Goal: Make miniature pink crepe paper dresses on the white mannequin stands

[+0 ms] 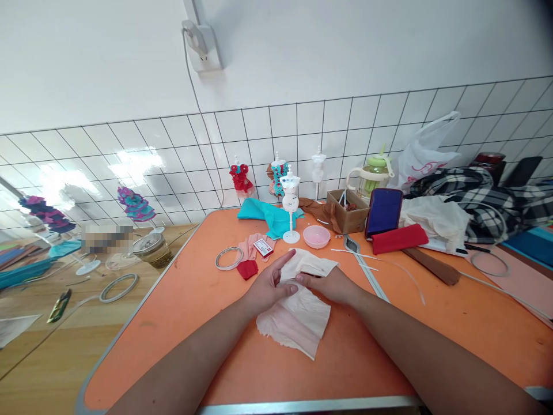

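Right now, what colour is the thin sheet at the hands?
The thin sheet is off-white, seen best in the head view.

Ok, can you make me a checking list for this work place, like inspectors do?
Surface: orange tabletop, a few small dark marks.
Job's things: thin white sheet, creased, with an uneven lower edge.
Clutter: white mannequin, pink bowl, turquoise cloth, cardboard box and phone beyond the hands.
Hands: left hand touches the sheet, grip unclear; right hand grips its upper part, thumb on top.
Cables: one hangs from a plug at the wall socket; its far end is unclear.
Surroundings: tiled wall behind, wooden table at left.
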A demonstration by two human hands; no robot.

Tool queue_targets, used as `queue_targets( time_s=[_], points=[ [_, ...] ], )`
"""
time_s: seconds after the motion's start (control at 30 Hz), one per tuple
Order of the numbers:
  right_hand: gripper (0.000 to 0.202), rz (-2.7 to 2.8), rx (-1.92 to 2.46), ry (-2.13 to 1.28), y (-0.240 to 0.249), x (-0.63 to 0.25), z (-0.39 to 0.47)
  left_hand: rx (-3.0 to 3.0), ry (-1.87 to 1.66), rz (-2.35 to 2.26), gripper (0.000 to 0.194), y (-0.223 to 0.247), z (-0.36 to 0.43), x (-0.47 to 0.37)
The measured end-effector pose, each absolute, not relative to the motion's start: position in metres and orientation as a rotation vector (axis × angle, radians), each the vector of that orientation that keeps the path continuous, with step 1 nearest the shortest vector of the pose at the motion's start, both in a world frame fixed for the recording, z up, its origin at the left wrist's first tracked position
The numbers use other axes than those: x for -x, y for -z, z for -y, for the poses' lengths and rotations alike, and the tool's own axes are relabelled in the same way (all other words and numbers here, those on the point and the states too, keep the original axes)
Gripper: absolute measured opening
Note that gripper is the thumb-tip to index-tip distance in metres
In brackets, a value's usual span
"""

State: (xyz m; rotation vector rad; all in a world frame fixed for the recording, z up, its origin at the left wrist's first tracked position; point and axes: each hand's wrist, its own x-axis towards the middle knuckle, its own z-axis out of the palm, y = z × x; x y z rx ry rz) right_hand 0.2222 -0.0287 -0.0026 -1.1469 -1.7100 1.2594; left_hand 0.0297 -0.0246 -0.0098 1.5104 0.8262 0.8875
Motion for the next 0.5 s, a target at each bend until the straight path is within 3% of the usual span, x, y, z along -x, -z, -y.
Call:
queue_targets(
  time_s=[0.3, 0.5],
  points=[
    [0.043, 1.663, 1.007, -1.273, 0.0078, -0.2189, 0.0280, -1.528, -0.909, -0.868, 0.083, 0.0173, 0.0218, -0.0298],
    [0.039, 1.693, 0.979, -1.238, 0.0098, -0.2158, 0.0273, -1.487, -0.900, -0.842, 0.086, 0.0183, 0.0225, -0.0326]
  ],
)
